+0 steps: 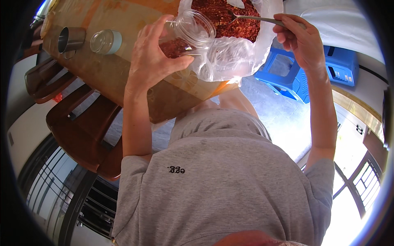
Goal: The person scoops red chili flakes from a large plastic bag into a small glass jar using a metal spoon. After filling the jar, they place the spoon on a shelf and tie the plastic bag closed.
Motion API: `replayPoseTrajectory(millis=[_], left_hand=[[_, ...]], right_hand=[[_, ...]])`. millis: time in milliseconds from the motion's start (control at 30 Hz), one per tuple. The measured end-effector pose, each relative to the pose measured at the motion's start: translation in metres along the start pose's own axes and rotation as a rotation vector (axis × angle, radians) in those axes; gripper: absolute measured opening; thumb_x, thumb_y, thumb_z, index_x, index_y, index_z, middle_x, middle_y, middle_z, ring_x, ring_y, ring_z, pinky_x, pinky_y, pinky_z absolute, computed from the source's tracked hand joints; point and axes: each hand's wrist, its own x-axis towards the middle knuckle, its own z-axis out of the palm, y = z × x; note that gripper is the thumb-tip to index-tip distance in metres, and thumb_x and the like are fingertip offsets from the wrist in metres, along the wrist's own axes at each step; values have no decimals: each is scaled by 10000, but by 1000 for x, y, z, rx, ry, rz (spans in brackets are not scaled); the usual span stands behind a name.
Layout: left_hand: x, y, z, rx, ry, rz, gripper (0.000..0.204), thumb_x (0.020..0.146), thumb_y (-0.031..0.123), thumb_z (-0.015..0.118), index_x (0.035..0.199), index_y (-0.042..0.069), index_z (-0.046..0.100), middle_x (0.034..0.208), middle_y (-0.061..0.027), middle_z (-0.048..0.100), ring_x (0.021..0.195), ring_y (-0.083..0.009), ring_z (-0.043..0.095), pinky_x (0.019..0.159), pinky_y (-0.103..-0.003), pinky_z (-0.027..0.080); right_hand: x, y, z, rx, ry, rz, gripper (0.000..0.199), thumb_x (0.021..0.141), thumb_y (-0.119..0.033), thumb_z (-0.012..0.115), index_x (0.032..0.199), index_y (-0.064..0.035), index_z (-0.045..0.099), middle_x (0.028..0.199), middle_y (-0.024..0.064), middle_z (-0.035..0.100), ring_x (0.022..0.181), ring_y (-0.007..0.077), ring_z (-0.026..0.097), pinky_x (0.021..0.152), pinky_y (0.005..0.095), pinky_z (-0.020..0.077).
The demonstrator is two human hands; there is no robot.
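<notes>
My left hand [154, 57] is wrapped round a clear jar [195, 26], which tilts with its mouth toward the bag. Some dark red flakes [175, 47] lie inside the jar. In my right hand [299, 39] is the handle of a metal spoon [262, 19], its bowl end down in a heap of red chili flakes [242, 29]. The heap sits in an open white plastic bag [230, 61] at the table's right end. What supports the bag from below is hidden.
On the table [111, 67], left of my left hand, are a metal cup [72, 39] and another clear jar [101, 42] lying on its side. Brown wooden chairs [84, 129] stand at the left. Blue plastic stools [287, 78] are at the right, under my right forearm.
</notes>
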Motion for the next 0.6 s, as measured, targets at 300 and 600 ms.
replayPoseTrajectory(millis=[300,600], left_hand=[[5,5,0,35,-44,-66,808,518,338,769,1247,147,476,1007,-127,536,983,-287,506,870,-422,417],[12,7,4,20,-35,-1,815,515,340,773,1240,106,482,998,-123,547,975,-288,517,879,-427,416]], right_hand=[[-23,-14,-18,40,48,-41,254,924,-157,505,1055,35,608,782,94,662,588,87,591,478,194,429],[-53,-30,37,-223,-106,-252,182,903,-96,557,1050,-45,650,826,70,666,657,92,623,523,189,467]])
